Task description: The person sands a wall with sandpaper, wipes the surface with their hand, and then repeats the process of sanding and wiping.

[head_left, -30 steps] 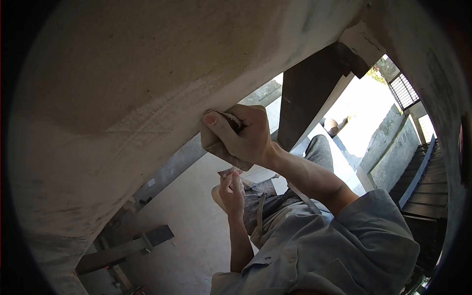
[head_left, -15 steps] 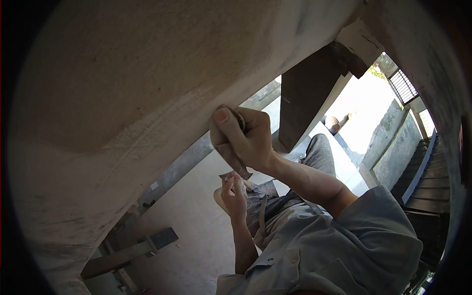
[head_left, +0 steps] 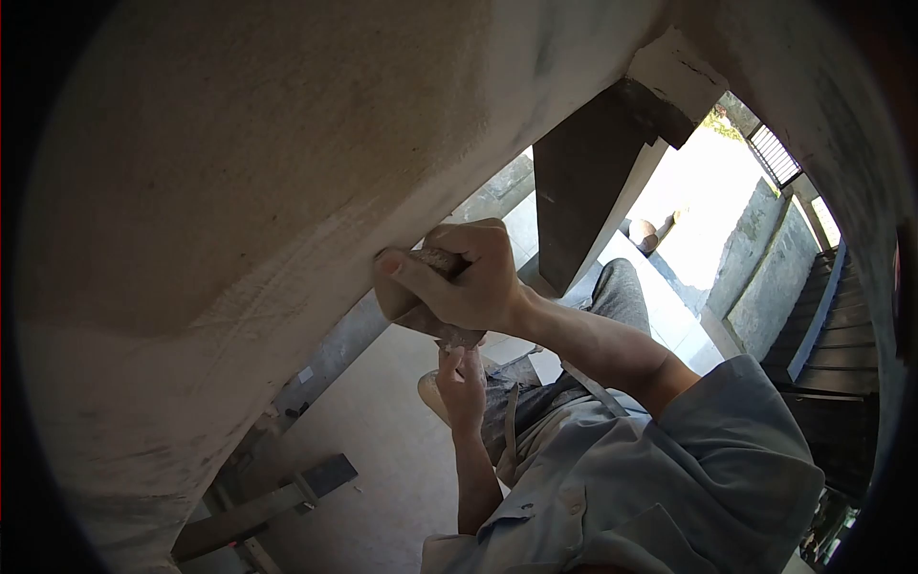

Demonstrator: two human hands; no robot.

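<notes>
My right hand (head_left: 469,282) is closed around a folded, brownish sheet of sandpaper (head_left: 400,298), thumb on top. It is at the edge of a pale plastered surface (head_left: 316,230) that bears light scratch marks and dust; whether the sheet touches it is hard to tell. Just below, my left hand (head_left: 464,392) pinches a small reddish-brown piece (head_left: 442,344) that looks like sandpaper, its fingers partly hidden by the sheet above.
A dark angular panel (head_left: 588,182) hangs beyond my right hand. Below lies a pale floor (head_left: 382,459) with a long wooden piece (head_left: 258,507) at lower left. Dark stacked sheets (head_left: 822,325) and a low grey wall (head_left: 784,273) stand at right.
My right hand has shifted left and slightly down with the sandpaper, along the plastered edge. My left hand stays nearly in place. The whole view has tilted a little.
</notes>
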